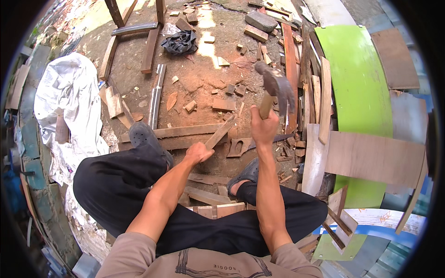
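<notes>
Raised in front of me, a claw hammer point(276, 88) with a dark metal head and wooden handle is gripped by my right hand point(264, 126). My left hand point(200, 153) is closed round the lower end of a short wooden strip point(220, 132), which slants up to the right. Its far end lies over a longer wooden beam point(178, 131) on the ground between my feet. Just below the hammer, a handsaw point(240, 147) with a wooden handle lies on the ground, its blade partly behind my right wrist.
Wood offcuts point(224, 104) and a grey stone point(260, 21) litter the dirt ahead. A metal bar point(156, 97) and a wooden frame point(149, 51) are at the upper left, near a black plastic bag point(180, 42). White cloth point(69, 102) lies left; a green board point(357, 74) and planks stand right.
</notes>
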Available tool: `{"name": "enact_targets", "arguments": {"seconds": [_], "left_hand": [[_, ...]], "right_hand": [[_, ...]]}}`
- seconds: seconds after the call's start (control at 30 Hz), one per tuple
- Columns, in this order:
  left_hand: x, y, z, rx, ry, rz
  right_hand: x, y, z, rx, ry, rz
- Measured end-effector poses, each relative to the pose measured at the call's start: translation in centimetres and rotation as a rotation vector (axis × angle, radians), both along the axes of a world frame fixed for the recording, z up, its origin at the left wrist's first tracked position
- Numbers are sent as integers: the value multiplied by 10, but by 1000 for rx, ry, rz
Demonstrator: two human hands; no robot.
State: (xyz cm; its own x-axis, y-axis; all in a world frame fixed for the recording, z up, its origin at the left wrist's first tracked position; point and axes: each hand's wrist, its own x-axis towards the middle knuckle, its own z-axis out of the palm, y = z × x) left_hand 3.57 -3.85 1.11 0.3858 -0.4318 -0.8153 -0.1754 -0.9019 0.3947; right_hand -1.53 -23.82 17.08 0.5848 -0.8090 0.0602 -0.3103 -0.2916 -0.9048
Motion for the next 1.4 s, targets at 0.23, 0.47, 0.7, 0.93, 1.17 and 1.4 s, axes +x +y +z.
{"name": "enact_targets", "arguments": {"seconds": [0.23, 0.47, 0.7, 0.93, 1.17, 1.4], "left_hand": [[-3, -7, 6, -6, 57, -29], [8, 2, 2, 9, -15, -7], [5, -4, 10, 15, 13, -12], [17, -5, 12, 5, -15, -73], [9, 3, 4, -9, -12, -19], [21, -11, 8, -54, -27, -81]], "right_hand": [[-78, 3, -134, -51, 413, 18], [-20, -28, -26, 105, 217, -44], [-21, -13, -3, 86, -511, -80], [-46, -34, -115, 64, 614, -105], [-8, -25, 36, 235, -340, -4], [-71, -22, -155, 96, 738, -35]]}}
